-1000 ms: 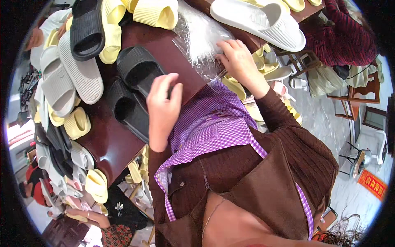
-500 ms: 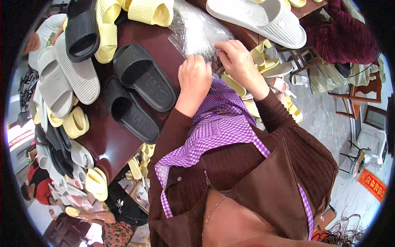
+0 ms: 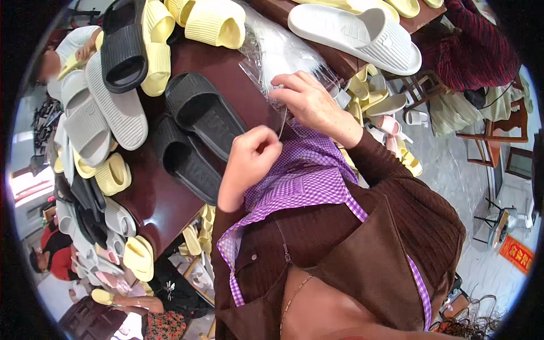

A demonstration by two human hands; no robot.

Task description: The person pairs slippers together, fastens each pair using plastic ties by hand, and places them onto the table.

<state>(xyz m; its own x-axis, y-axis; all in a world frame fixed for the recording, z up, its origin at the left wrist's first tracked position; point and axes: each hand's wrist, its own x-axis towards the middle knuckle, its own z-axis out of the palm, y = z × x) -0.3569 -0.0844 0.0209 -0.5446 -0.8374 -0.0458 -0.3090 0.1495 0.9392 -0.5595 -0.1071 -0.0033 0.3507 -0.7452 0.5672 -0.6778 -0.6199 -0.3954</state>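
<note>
The left hand [image 3: 251, 156] is now sitting lower and nearer the body than it was half a second ago, when it was up beside the right hand at the clear plastic bag [image 3: 271, 68]. It looks like it is pulling one edge of the bag toward the purple checked apron [image 3: 306, 181], so I think the bag is being pulled open or taken off the pile. The left hand is curled shut like a fist, and the fingers are pinching the thin bag edge near the top of the fist, though the bag is see-through and hard to make out there. The right hand [image 3: 311, 102] is staying up on the bag, with its fingers bent and pressing down on the crinkly plastic. The bag is lying on the dark brown surface [image 3: 153, 198], stretching from under the right hand down to the left hand. Two black slippers [image 3: 192, 136] are lying just beside the left hand. Yellow slippers [image 3: 212, 22], grey slippers [image 3: 96, 119] and a big white slipper [image 3: 357, 34] are lying farther off.
</note>
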